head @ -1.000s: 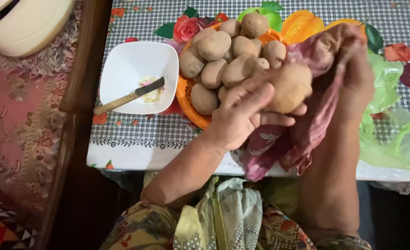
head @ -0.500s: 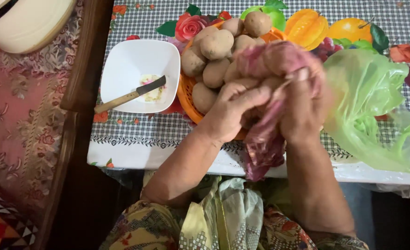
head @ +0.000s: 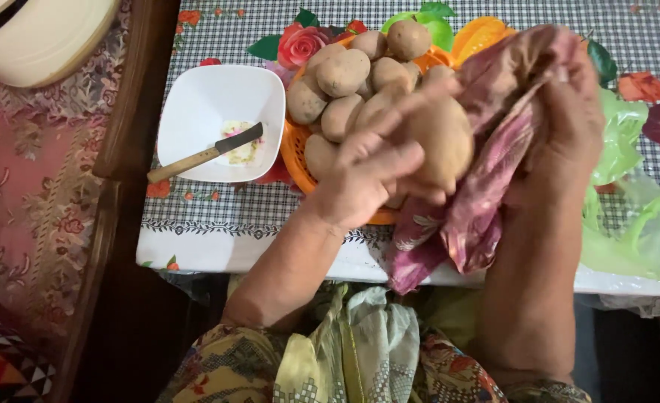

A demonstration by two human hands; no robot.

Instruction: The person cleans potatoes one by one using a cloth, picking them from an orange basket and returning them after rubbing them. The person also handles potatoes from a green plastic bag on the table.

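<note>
My left hand [head: 363, 175] holds a large tan potato [head: 440, 142] over the near edge of the table. My right hand [head: 569, 123] grips a purple patterned cloth [head: 486, 186] that hangs against the potato's right side and trails down past the table edge. Just behind my left hand, an orange basket [head: 294, 153] is heaped with several brown potatoes [head: 341, 72].
A white square bowl [head: 196, 104] with a wooden-handled knife [head: 203, 155] across it sits to the left of the basket. A crumpled green plastic bag [head: 628, 216] lies at the right. The checkered tablecloth [head: 218, 216] has fruit and flower prints. A cream-coloured container [head: 39, 37] stands at the far left.
Half a second ago both hands were pressed together with the cloth wrapped over the potato. Now my right hand has drawn the cloth back to the right and the potato is uncovered.
</note>
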